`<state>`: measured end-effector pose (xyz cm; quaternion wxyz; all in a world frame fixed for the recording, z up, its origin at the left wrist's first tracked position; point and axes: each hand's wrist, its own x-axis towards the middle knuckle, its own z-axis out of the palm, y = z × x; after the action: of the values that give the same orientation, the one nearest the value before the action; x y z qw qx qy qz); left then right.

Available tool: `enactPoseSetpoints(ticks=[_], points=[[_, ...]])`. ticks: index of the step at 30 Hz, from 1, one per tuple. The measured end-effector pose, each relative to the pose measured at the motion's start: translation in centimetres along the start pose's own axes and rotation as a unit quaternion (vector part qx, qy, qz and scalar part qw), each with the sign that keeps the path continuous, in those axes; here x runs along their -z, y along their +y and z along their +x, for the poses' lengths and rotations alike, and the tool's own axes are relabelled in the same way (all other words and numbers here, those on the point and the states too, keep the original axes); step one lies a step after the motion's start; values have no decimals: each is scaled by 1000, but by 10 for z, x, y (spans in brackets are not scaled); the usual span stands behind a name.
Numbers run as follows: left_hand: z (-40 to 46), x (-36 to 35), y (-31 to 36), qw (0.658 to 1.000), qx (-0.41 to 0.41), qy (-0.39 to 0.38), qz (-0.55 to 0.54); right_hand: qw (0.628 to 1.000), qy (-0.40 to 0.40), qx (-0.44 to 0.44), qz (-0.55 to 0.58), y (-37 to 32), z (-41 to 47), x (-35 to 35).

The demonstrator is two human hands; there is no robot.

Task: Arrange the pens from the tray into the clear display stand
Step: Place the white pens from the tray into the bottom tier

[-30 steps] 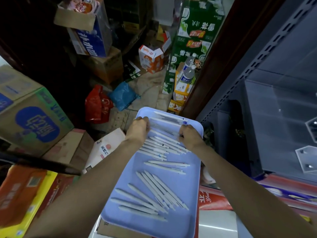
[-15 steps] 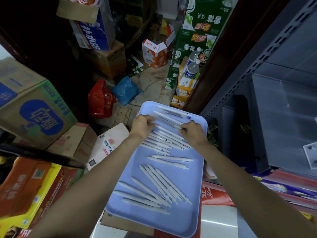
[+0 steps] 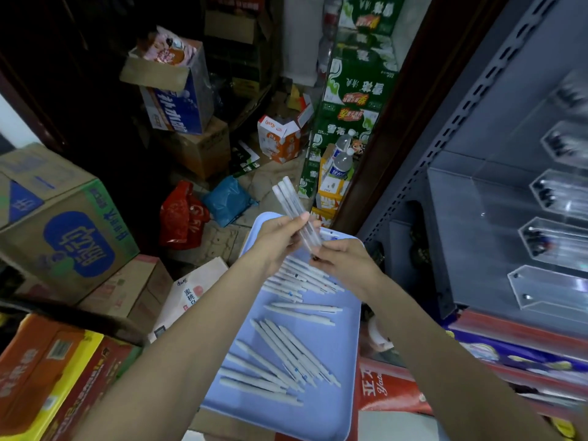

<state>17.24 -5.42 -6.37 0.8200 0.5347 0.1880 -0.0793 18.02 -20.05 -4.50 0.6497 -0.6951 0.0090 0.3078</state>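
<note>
your left hand and right hand grasp pen bundle above tray; loose pinch, pens could slip, scatter before display stand.

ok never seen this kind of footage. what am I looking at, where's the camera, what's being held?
No machine here: a person works with bare hands, filmed by one wide-angle camera on their head, looking forward and down. The left hand and right hand together hold a small bundle of white pens lifted above a light blue tray. Many more loose pens lie on the tray. To the right, on a grey shelf, stands the clear display stand, the pens' destination. Cardboard boxes crowd the floor.
</note>
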Motion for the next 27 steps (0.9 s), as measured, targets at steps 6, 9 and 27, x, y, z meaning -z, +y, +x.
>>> enactPoseSetpoints(ticks=[6,9,27], points=[[-31,-58,36,988,-125,10,95,971,43,73,-222,-46,-41,36],[-53,-99,48,960,-177,-40,213,946,131,176,-241,-76,-77,71],[-81,-385,-32,830,-297,-149,448,909,249,307,129,-39,-243,386]])
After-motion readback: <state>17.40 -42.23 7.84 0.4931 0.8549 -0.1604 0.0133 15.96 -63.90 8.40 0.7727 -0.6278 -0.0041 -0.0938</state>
